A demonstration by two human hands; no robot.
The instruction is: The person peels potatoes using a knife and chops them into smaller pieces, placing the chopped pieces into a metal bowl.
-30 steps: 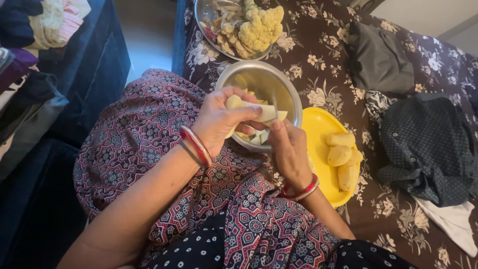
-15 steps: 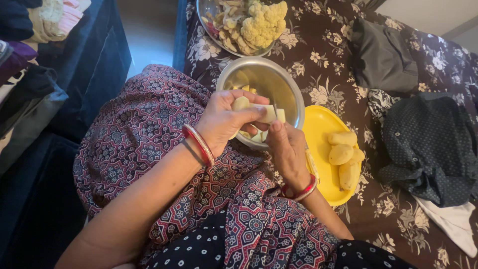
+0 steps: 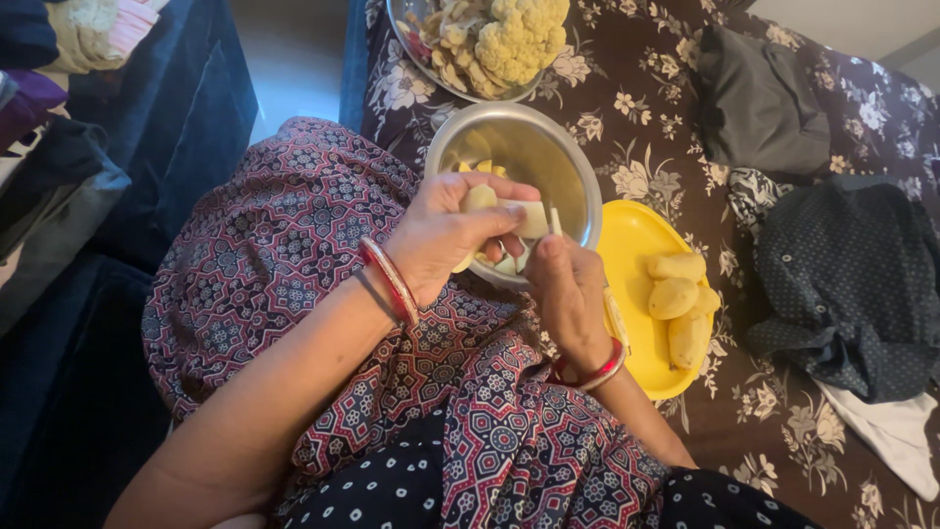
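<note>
the left hand (image 3: 446,235) is curled closed around a pale peeled potato piece (image 3: 504,211), thumb over the top, holding it above the round steel bowl (image 3: 578,186) that sits against the patterned lap. just to its right, the right hand (image 3: 568,294) is closed on a thin-bladed knife (image 3: 554,220); only a sliver of blade shows above the thumb, touching or nearly touching the potato's cut end.

to do this cut well, i judge the blade should draw toward the thumb in short, controlled strokes, with the left fingers kept behind the edge and the piece kept over the bowl so each slice drops in with the cut chunks already lying there.

counting from left to right: one steel plate (image 3: 403,29) at the top edge carrying one pale cauliflower head (image 3: 524,34) and a heap of trimmings too jumbled to count; one steel bowl; one round yellow plastic plate (image 3: 627,235) just beside the bowl with three peeled whole potatoes (image 3: 676,294) touching one another; two bangled wrists. the chunks in the bowl are partly hidden, so i cannot count them.
</note>
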